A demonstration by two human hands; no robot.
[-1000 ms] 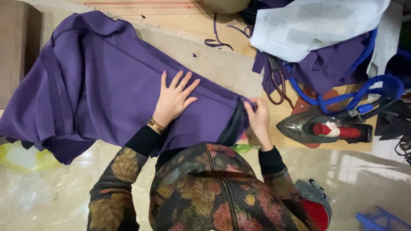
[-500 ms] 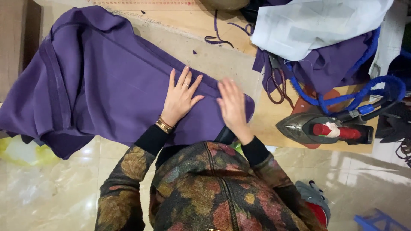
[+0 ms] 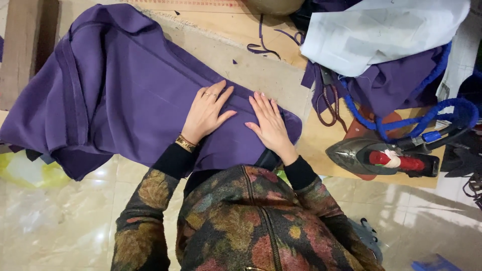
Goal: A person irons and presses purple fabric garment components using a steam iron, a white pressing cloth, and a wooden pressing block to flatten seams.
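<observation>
At frame centre, left hand (image 3: 205, 111) and right hand (image 3: 270, 122) lie flat on the purple cloth (image 3: 125, 95), fingers released and spread; best pressed evenly outward. At right the iron (image 3: 381, 156), then scissors (image 3: 329, 100).

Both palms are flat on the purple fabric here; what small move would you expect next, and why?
Probably a smoothing stroke: the left hand and right hand sliding outward over the purple fabric. Both lie open and flat near its right end, folds still show at its left side, and the iron sits untouched on the table to the right.
</observation>
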